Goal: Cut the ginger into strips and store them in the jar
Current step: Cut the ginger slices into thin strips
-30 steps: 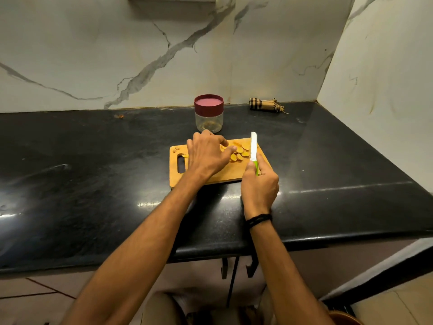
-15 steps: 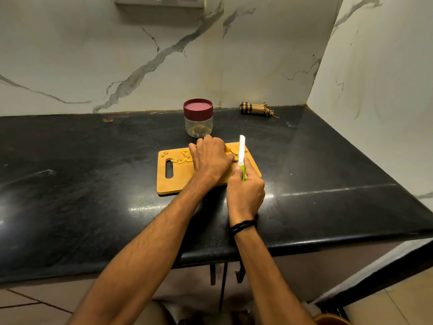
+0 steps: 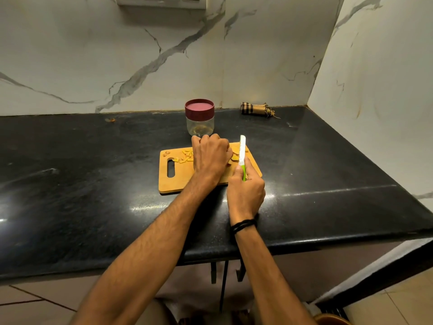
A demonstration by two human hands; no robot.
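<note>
jar (image 3: 199,120) behind cutting board (image 3: 178,181) | ginger pieces (image 3: 186,157) on board | cloth roll (image 3: 256,109) right of jar

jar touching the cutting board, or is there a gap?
Apart. Head view: a strip of black counter shows between the base of the jar and the far edge of the cutting board, just beside the left hand.

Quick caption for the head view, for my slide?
Left hand holds ginger slices on the cutting board while right hand cuts with a knife; lidded jar behind.
</note>
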